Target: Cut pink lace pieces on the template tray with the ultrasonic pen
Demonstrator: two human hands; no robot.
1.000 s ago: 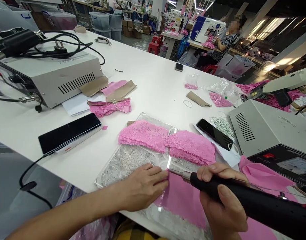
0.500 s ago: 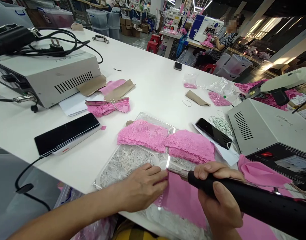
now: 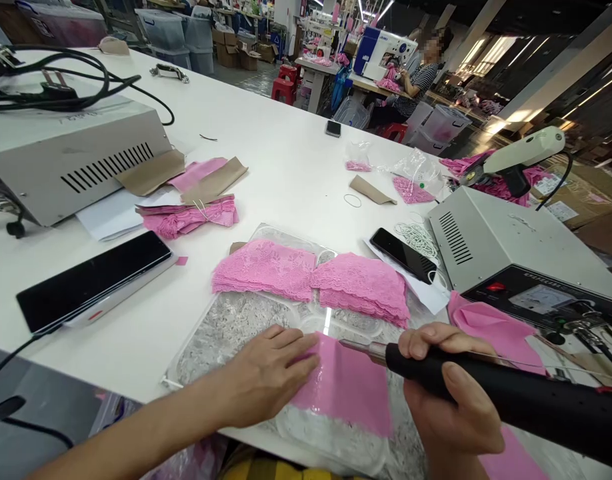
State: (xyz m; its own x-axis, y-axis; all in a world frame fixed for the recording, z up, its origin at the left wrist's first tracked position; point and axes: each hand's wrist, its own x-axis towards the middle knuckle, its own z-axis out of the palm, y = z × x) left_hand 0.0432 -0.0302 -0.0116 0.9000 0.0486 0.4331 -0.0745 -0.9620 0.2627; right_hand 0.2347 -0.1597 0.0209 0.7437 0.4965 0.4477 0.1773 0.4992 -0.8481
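The left hand [image 3: 266,373] lies open, pressing the pink fabric [image 3: 349,387]; the right hand [image 3: 451,407] grips the black tool [image 3: 511,400].

A garment factory floor: beyond the fingers [image 3: 286,337] lie stacks of pink lace [image 3: 311,277] on a long white table [image 3: 286,153], and farther off a sewing machine [image 3: 386,50], storage bins [image 3: 161,30] and a seated worker [image 3: 416,83].

Left hand [image 3: 266,377] flat, right hand [image 3: 453,400] fisted.
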